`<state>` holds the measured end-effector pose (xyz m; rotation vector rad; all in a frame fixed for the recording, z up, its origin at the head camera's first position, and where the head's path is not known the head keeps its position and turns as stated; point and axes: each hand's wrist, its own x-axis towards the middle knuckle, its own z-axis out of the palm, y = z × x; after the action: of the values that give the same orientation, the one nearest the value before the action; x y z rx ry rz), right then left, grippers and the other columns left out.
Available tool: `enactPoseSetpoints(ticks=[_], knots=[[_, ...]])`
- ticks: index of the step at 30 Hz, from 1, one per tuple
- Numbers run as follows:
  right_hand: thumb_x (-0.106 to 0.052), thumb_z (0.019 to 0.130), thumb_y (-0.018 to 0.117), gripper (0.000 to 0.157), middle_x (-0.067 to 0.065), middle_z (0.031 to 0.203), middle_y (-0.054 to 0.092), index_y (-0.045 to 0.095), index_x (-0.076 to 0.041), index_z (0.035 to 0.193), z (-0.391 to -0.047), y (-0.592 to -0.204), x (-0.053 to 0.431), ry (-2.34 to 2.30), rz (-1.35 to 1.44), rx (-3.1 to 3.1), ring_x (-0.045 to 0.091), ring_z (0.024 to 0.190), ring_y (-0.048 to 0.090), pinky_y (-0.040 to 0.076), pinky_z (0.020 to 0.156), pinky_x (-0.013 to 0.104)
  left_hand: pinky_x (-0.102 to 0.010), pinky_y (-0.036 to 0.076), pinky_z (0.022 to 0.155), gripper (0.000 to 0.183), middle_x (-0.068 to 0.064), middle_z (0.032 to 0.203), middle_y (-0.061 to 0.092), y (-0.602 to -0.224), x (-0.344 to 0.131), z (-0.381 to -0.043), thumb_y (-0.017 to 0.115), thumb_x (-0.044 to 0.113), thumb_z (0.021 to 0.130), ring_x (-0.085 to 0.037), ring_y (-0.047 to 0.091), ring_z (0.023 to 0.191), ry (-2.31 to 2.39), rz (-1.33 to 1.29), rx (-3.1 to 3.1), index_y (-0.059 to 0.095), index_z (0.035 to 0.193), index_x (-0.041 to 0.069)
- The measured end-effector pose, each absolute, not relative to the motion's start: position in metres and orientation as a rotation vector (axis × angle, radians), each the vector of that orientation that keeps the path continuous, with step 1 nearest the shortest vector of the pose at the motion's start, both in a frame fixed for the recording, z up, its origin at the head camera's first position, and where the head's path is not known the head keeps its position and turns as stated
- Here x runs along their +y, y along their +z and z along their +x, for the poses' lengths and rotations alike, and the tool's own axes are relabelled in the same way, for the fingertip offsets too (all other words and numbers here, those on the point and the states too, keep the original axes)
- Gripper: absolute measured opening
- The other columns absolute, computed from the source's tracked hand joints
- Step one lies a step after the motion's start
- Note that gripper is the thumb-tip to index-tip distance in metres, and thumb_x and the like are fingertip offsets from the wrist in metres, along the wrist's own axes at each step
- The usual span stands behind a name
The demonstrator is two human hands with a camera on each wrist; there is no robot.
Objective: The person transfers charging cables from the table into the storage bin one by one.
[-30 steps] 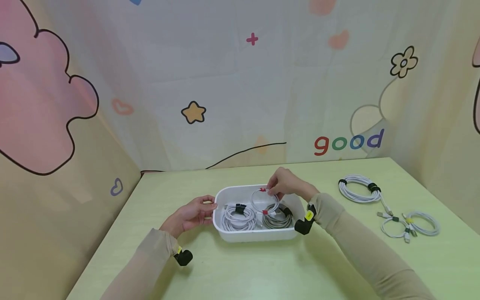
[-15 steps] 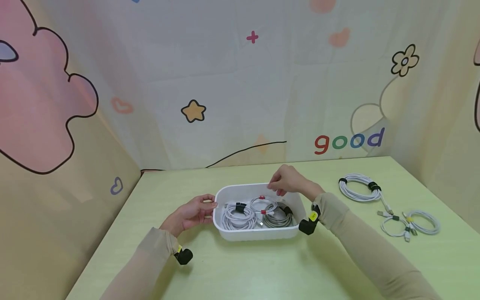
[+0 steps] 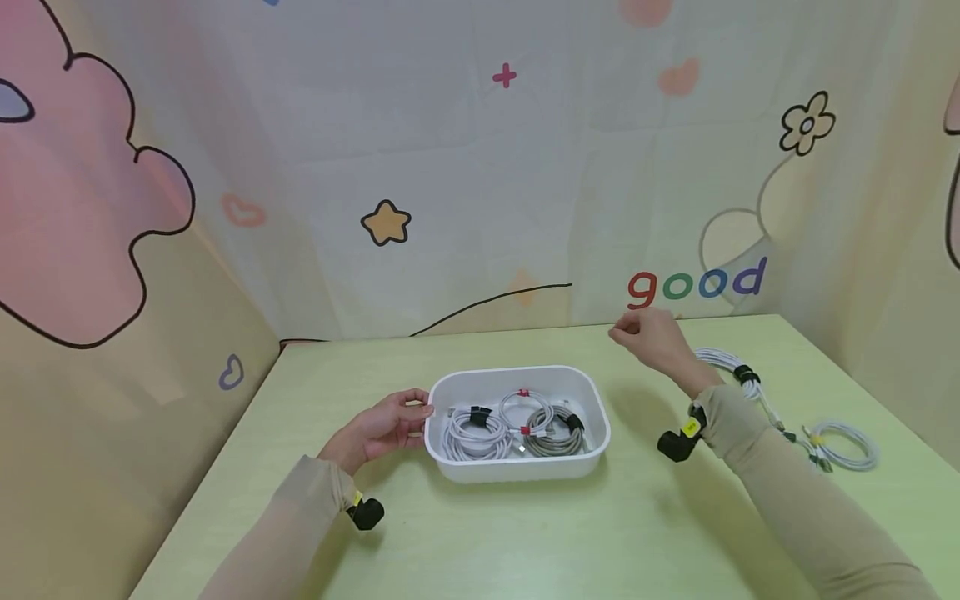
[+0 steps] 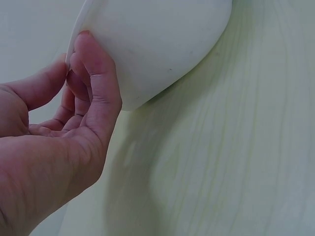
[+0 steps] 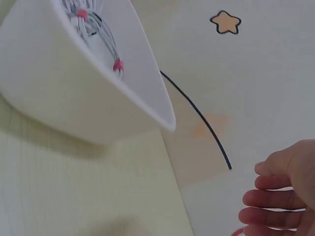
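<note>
A white plastic bin [image 3: 517, 472] with rounded corners stands on the table. My left hand [image 3: 384, 427] pinches its left rim between thumb and fingers, as the left wrist view shows with the hand [image 4: 78, 113] at the bin wall [image 4: 157, 44]. Inside lie a coiled white cable [image 3: 467, 452] with a black strap, a coiled grey cable [image 3: 558, 444] and, overlapping it, a thin white cable [image 3: 553, 408] with red ties. Beyond the bin's right side, my right hand [image 3: 654, 340] is raised over the table, fingers loosely bent and holding nothing.
On the right of the table [image 3: 480, 542] lie a large white cable coil [image 3: 723, 358] with a black strap and a smaller white coil [image 3: 851, 446] with a yellow tie. My right arm partly covers the cables there. A printed curtain [image 3: 465, 167] hangs behind.
The right hand let go of the red-tied cable, which settled in the bin, then moved up and right, out of the bin. The left hand stays at the rim.
</note>
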<state>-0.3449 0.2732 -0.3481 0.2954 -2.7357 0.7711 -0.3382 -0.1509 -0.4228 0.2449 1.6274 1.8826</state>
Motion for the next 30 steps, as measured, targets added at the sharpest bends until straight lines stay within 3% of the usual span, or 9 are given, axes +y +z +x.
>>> enactPoseSetpoints(ticks=[4, 10, 14, 17, 23, 30], knots=[[-0.017, 0.094, 0.059, 0.025, 0.021, 0.095, 0.070, 0.069, 0.004, 0.099, -0.339, -0.352, 0.310, 0.683, 0.174, -2.749, 0.033, 0.086, 0.065, 0.053, 0.078, 0.048, -0.028, 0.057, 0.073, 0.012, -0.002, 0.098, 0.060, -0.424, -0.151, -0.340, 0.049, 0.007, 0.099, -0.012, 0.063, 0.082, 1.876, 0.253, 1.639, 0.045, 0.110, 0.010], [-0.020, 0.094, 0.053, 0.034, 0.031, 0.101, 0.065, 0.062, 0.011, 0.104, -0.329, -0.361, 0.361, 0.599, -0.072, -2.845, 0.040, 0.084, 0.062, 0.050, 0.067, 0.046, -0.028, 0.057, 0.073, 0.014, -0.001, 0.098, 0.061, -0.424, -0.151, -0.339, 0.051, 0.007, 0.099, -0.011, 0.063, 0.083, 1.870, 0.268, 1.646, 0.045, 0.112, 0.009], [-0.022, 0.092, 0.050, 0.032, 0.023, 0.071, 0.055, 0.053, 0.007, 0.078, -0.323, -0.373, 0.389, 0.567, -0.232, -2.916, 0.033, 0.067, 0.054, 0.043, 0.053, 0.037, -0.028, 0.056, 0.074, 0.015, -0.001, 0.098, 0.061, -0.425, -0.150, -0.339, 0.052, 0.008, 0.098, -0.011, 0.063, 0.084, 1.870, 0.277, 1.631, 0.045, 0.111, 0.010], [-0.023, 0.091, 0.049, 0.028, 0.008, 0.065, 0.041, 0.042, -0.004, 0.070, -0.322, -0.383, 0.403, 0.581, -0.325, -2.992, 0.024, 0.063, 0.044, 0.036, 0.052, 0.032, -0.028, 0.056, 0.074, 0.015, -0.001, 0.099, 0.062, -0.425, -0.150, -0.340, 0.053, 0.008, 0.098, -0.011, 0.063, 0.085, 1.873, 0.283, 1.635, 0.046, 0.111, 0.010], [-0.019, 0.087, 0.050, 0.023, 0.017, 0.079, 0.048, 0.049, 0.004, 0.085, -0.320, -0.396, 0.413, 0.635, -0.424, -3.084, 0.030, 0.071, 0.047, 0.039, 0.057, 0.035, -0.027, 0.056, 0.073, 0.017, -0.001, 0.099, 0.062, -0.425, -0.151, -0.339, 0.053, 0.009, 0.098, -0.011, 0.064, 0.085, 1.871, 0.296, 1.637, 0.045, 0.113, 0.008], [-0.013, 0.084, 0.045, 0.016, 0.018, 0.075, 0.048, 0.046, 0.002, 0.080, -0.318, -0.402, 0.417, 0.647, -0.401, -3.037, 0.028, 0.065, 0.047, 0.038, 0.053, 0.033, -0.028, 0.057, 0.073, 0.017, 0.000, 0.099, 0.062, -0.425, -0.151, -0.340, 0.053, 0.009, 0.098, -0.011, 0.064, 0.084, 1.859, 0.309, 1.637, 0.045, 0.113, 0.009]])
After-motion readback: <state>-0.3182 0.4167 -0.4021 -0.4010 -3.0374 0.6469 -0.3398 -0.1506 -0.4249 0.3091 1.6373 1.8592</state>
